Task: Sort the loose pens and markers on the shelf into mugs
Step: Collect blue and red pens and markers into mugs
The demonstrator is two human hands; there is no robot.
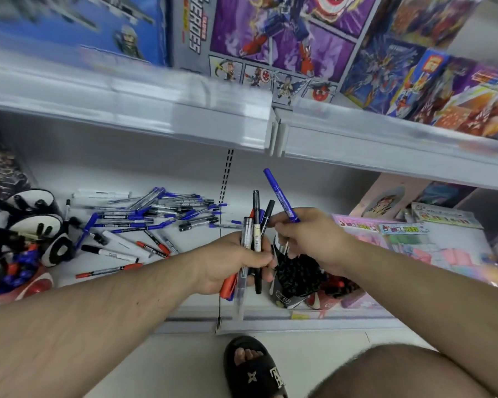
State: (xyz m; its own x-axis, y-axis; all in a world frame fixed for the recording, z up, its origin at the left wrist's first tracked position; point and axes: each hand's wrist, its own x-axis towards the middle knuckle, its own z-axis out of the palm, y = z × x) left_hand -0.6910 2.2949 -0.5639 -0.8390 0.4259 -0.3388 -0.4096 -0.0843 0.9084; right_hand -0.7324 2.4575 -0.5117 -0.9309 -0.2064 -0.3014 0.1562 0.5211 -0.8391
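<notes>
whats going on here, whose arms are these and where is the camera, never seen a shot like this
There is no machine here. A person wears one camera on the head, looking down at their own arms. The left hand grips a bundle of pens in black, red and clear. The right hand pinches one blue pen in its fingers. On the white shelf lies a pile of loose pens and markers, mostly blue. At the left stand black and white mugs already holding pens. Below the hands is a dark mug. Toy boxes fill the shelf above.
</notes>
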